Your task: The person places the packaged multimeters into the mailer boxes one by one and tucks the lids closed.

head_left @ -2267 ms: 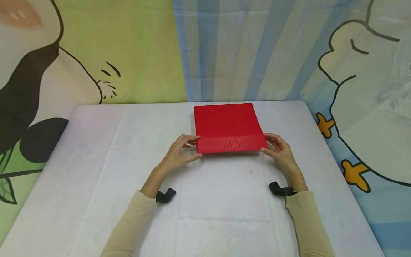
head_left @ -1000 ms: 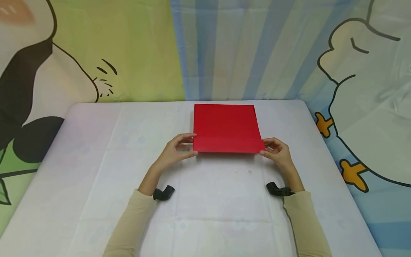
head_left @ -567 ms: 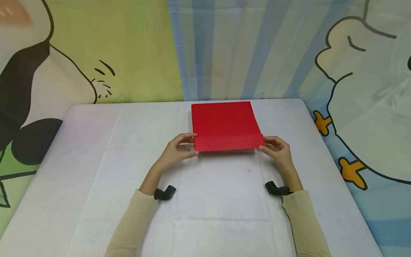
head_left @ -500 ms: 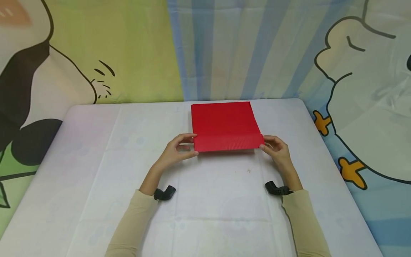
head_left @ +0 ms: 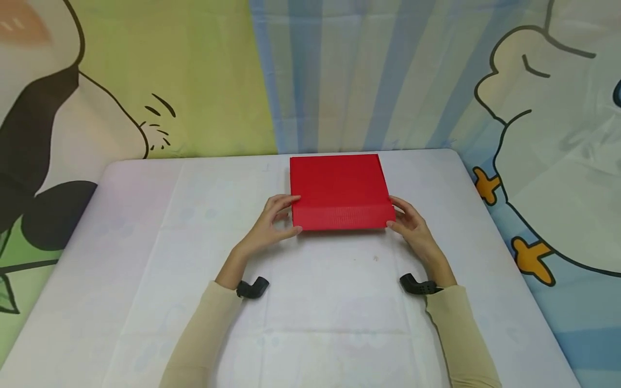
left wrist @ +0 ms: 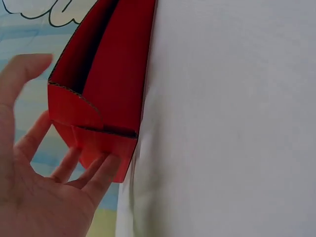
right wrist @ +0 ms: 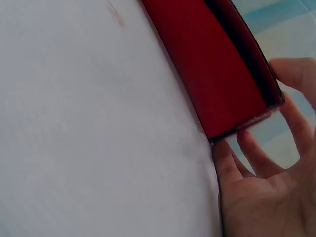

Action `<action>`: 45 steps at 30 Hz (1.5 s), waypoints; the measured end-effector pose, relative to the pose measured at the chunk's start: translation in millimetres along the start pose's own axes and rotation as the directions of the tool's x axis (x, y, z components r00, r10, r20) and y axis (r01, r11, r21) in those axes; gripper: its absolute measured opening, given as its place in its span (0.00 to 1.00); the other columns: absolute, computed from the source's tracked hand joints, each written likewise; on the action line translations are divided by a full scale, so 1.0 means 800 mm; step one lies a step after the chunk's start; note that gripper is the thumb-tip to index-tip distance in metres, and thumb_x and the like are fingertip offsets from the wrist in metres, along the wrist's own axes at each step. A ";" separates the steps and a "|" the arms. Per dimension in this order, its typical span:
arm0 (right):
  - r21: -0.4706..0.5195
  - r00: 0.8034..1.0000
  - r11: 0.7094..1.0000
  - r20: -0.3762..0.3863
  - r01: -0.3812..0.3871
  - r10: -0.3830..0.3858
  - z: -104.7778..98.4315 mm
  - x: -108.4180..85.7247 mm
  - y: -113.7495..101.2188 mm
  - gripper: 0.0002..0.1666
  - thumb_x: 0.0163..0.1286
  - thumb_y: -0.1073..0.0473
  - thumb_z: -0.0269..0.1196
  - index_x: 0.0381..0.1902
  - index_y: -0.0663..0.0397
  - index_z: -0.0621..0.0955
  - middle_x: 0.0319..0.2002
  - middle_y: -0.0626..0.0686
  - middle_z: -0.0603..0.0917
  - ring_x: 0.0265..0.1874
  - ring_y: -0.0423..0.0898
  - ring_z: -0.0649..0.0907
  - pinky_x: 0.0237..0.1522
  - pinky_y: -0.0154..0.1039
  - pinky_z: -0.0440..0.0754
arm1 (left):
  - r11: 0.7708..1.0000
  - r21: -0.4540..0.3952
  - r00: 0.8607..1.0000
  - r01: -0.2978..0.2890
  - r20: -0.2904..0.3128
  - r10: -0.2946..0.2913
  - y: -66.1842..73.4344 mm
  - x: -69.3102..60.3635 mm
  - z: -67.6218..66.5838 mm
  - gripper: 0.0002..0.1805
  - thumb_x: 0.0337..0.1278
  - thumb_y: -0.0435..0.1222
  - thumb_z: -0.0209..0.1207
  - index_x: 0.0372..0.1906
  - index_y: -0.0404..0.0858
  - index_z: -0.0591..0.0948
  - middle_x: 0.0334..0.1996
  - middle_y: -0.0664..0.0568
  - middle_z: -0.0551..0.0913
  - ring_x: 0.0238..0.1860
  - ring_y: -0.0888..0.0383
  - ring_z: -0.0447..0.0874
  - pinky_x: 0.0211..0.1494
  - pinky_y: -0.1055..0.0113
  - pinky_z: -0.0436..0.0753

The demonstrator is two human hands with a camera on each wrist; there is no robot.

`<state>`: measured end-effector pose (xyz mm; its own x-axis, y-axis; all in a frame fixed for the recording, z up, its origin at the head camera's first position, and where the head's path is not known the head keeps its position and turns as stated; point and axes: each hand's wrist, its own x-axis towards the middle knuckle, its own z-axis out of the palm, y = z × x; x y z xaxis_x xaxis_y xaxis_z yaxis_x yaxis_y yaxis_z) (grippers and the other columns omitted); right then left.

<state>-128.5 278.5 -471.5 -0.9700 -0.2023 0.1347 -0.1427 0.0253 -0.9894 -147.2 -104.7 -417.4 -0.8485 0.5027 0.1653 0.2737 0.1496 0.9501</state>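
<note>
A red cardboard box [head_left: 337,183] with a flat lid lies near the table's far edge, and the lid's front strip slopes down toward me. Both wrist views show a dark gap between this strip and the box's front wall [right wrist: 210,59]. At the box's left end is my left hand [head_left: 263,229], its fingertips touching the end wall [left wrist: 96,148]; the thumb stays just off the lid's front corner. My right hand [head_left: 414,229] holds the right front corner, thumb on the lid's edge and fingers against the end. The box's back is hidden.
A white cloth covers the table [head_left: 315,323]. Behind it hangs a printed backdrop [head_left: 194,70] with cartoon figures and stripes. Black wrist cameras sit on the left wrist [head_left: 253,288] and the right wrist [head_left: 418,284].
The lid's front strip dipped, then lifted again, and now sits slightly lower. My right hand has shifted inward, its index finger reaching farther along the box's end. My left fingers have moved slightly farther back.
</note>
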 end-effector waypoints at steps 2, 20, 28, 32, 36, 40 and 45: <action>-0.003 1.000 1.000 0.029 0.004 -0.004 0.003 0.001 0.000 0.35 0.71 0.71 0.55 0.74 0.55 0.62 0.73 0.52 0.60 0.70 0.48 0.64 0.60 0.27 0.73 | 0.999 -0.040 1.000 0.003 0.015 -0.003 -0.003 0.007 0.001 0.37 0.55 0.25 0.62 0.70 0.27 0.62 0.71 0.32 0.50 0.72 0.38 0.54 0.71 0.40 0.61; 0.007 0.996 0.997 -0.044 0.075 -0.075 0.016 0.004 0.004 0.36 0.60 0.82 0.61 0.67 0.67 0.68 0.70 0.60 0.62 0.60 0.42 0.74 0.58 0.29 0.76 | 0.999 -0.031 0.999 0.011 -0.033 -0.012 -0.030 0.017 0.008 0.38 0.49 0.19 0.64 0.69 0.27 0.65 0.74 0.35 0.47 0.72 0.38 0.56 0.69 0.44 0.65; -0.142 0.975 0.988 -0.207 0.055 -0.083 0.030 0.011 -0.001 0.30 0.58 0.81 0.64 0.59 0.72 0.73 0.64 0.65 0.70 0.51 0.38 0.79 0.53 0.28 0.79 | 0.998 0.047 0.994 -0.030 -0.102 0.035 -0.070 0.024 0.010 0.36 0.51 0.19 0.64 0.68 0.31 0.69 0.75 0.39 0.51 0.70 0.38 0.60 0.64 0.46 0.73; -0.181 0.964 0.982 -0.243 0.059 -0.103 0.041 0.012 -0.016 0.28 0.56 0.83 0.64 0.57 0.74 0.74 0.58 0.65 0.74 0.48 0.40 0.81 0.52 0.29 0.80 | 0.998 0.067 0.993 -0.021 -0.116 0.029 -0.076 0.026 0.008 0.34 0.52 0.23 0.66 0.67 0.36 0.72 0.75 0.45 0.54 0.70 0.42 0.64 0.62 0.51 0.76; -0.194 0.953 0.980 -0.287 0.041 -0.097 0.050 0.013 -0.030 0.28 0.53 0.84 0.65 0.54 0.75 0.75 0.55 0.65 0.77 0.45 0.42 0.82 0.51 0.32 0.81 | 0.996 0.089 0.992 -0.024 -0.121 0.035 -0.075 0.026 0.007 0.33 0.52 0.24 0.66 0.67 0.38 0.74 0.75 0.46 0.55 0.70 0.44 0.65 0.61 0.55 0.77; -0.201 0.940 0.980 -0.332 0.011 -0.079 0.054 0.015 -0.034 0.27 0.51 0.84 0.67 0.51 0.76 0.77 0.51 0.58 0.80 0.42 0.43 0.83 0.49 0.32 0.83 | 0.993 0.116 0.990 -0.035 -0.131 0.050 -0.074 0.025 0.007 0.32 0.52 0.23 0.66 0.65 0.37 0.75 0.75 0.44 0.56 0.72 0.45 0.61 0.62 0.59 0.76; -0.196 0.927 0.980 -0.370 -0.016 -0.058 0.055 0.017 -0.034 0.25 0.51 0.83 0.67 0.50 0.71 0.80 0.49 0.52 0.80 0.40 0.42 0.83 0.46 0.31 0.84 | 0.991 0.125 0.987 -0.054 -0.142 0.071 -0.074 0.027 0.007 0.31 0.53 0.23 0.65 0.65 0.37 0.75 0.75 0.44 0.57 0.74 0.46 0.58 0.63 0.59 0.75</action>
<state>-129.5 231.7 -445.0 -0.9640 0.1727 0.2023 -0.1625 0.2201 -0.9619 -178.8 -97.9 -471.6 -0.8824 0.3863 0.2685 0.3734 0.2281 0.8992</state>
